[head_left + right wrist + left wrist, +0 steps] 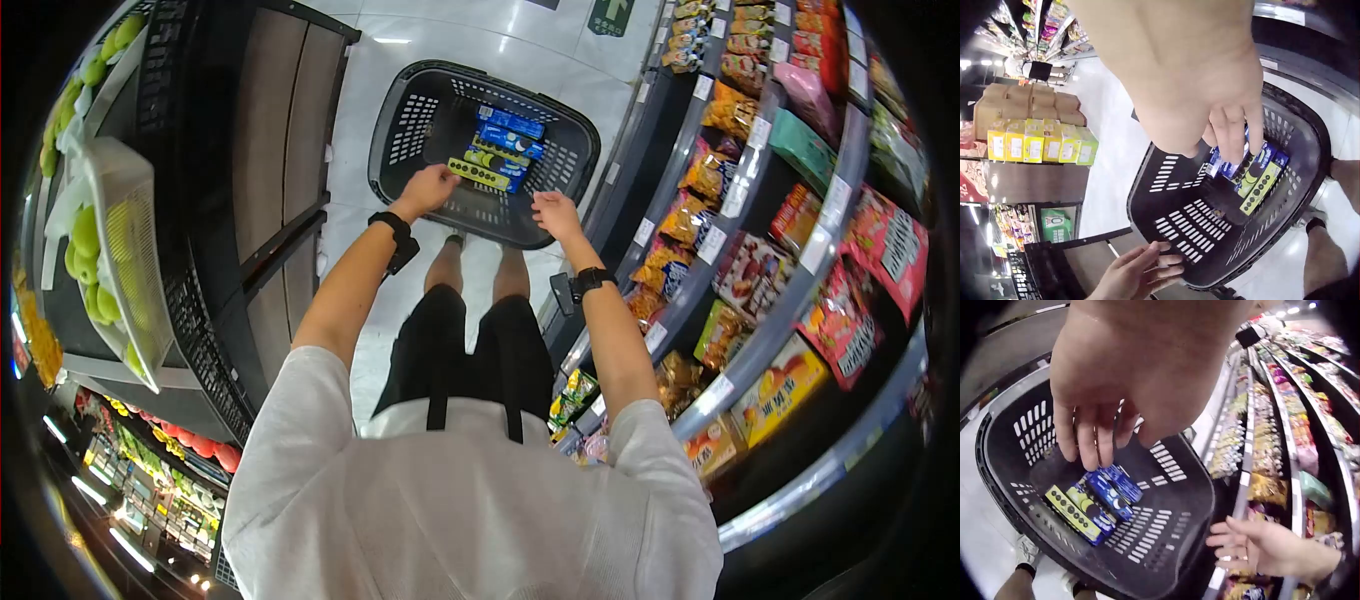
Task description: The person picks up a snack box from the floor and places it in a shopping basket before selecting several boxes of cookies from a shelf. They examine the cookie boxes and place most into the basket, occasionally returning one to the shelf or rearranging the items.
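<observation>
We stretch both arms out in front of us. Our left hand points its loose fingers down. Our right hand spreads its fingers.

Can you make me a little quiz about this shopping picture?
1. True or false: the basket is red.
2. What lies in the basket? A apples, B blue and yellow packets, C bottles.
3. Fill in: the snack shelves stand on the person's ____ side.
Key: 1 false, it is black; 2 B; 3 right.
</observation>
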Motion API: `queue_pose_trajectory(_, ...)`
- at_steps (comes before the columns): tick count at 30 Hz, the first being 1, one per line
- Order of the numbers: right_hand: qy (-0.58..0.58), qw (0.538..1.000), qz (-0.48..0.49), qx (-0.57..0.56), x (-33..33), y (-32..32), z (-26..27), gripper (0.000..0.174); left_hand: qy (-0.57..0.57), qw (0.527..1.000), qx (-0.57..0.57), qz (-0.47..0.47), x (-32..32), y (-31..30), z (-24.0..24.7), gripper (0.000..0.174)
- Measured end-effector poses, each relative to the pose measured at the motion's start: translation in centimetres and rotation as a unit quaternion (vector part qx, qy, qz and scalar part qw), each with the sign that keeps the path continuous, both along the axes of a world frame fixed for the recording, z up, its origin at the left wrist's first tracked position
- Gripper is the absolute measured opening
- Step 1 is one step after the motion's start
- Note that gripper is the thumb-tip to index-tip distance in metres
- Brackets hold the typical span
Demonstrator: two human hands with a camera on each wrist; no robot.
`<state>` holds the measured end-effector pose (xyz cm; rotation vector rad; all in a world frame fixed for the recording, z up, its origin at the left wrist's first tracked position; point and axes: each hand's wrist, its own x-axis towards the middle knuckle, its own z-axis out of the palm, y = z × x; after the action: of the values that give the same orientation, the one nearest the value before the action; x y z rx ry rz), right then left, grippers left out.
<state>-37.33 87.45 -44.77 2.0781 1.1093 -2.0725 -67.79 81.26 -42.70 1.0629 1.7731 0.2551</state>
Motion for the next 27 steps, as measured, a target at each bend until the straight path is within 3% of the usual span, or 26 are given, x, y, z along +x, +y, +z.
queue_pose_trajectory(3,-0.009,0.997,0.010,0.077,1.3,1.9,-5.5,0.033,0.049,0.996,-0.014,0.066,-2.3,2.0,-5.5,0.039)
queue_pose_trajectory(4,-0.030,0.994,-0.004,0.103,1.5,2.5,-7.0,0.037,0.082,0.994,0.020,0.062,-2.4,2.8,-5.8,0.040)
queue_pose_trajectory(5,-0.054,0.991,-0.018,0.125,1.8,2.7,-8.3,0.042,0.077,0.995,-0.024,0.057,-2.6,3.8,-6.1,0.039)
queue_pose_trajectory(7,-0.081,0.981,-0.007,0.176,2.1,3.8,-11.9,0.047,0.073,0.997,-0.011,0.024,-2.7,4.2,-9.7,0.038)
queue_pose_trajectory(10,-0.096,0.984,0.024,0.147,1.4,5.1,-14.2,0.054,0.115,0.990,-0.062,-0.047,-2.0,5.1,-12.8,0.042)
queue_pose_trajectory(13,-0.101,0.985,0.071,0.123,1.0,6.0,-15.7,0.057,0.109,0.992,-0.060,-0.011,-0.3,6.6,-16.0,0.045)
queue_pose_trajectory(15,-0.140,0.969,0.153,0.136,0.2,6.6,-15.8,0.057,0.079,0.996,-0.029,-0.002,0.4,6.6,-18.8,0.051)
queue_pose_trajectory(20,-0.100,0.987,0.073,0.104,-0.6,5.0,-22.1,0.056,0.023,0.999,-0.049,0.002,2.2,7.8,-23.2,0.058)
queue_pose_trajectory(24,-0.114,0.986,0.080,0.091,-1.2,3.9,-25.7,0.055,-0.002,0.997,-0.071,0.037,3.6,8.6,-24.3,0.062)
queue_pose_trajectory(27,-0.188,0.952,0.168,0.173,-1.3,3.2,-27.3,0.057,-0.015,0.996,-0.081,0.036,3.9,8.7,-25.4,0.066)
